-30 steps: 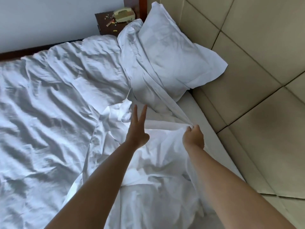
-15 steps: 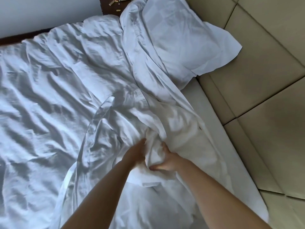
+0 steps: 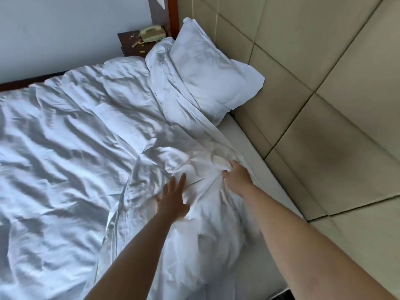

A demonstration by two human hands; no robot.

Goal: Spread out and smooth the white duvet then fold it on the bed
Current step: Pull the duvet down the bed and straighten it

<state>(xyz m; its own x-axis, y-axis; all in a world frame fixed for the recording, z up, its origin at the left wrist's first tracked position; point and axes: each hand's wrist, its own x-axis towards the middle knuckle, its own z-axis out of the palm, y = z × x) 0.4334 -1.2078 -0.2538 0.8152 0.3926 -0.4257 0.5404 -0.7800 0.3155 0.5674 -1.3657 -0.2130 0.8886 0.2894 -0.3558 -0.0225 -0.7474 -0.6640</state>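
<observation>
Barely begun: left hand (image 3: pixel 173 200) pressing flat, fingers spread, on rumpled duvet (image 3: pixel 71 161); right hand (image 3: pixel 234 177) at three o'clock gripping its bunched edge; smoothing and folding remaining.

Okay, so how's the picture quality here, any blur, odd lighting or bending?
Head view: left hand motion-blurred over the duvet; right hand, gripping fabric, sharper; light rakes the wrinkles into strong shadows; wide-angle lens bows the padded wall panels.
</observation>
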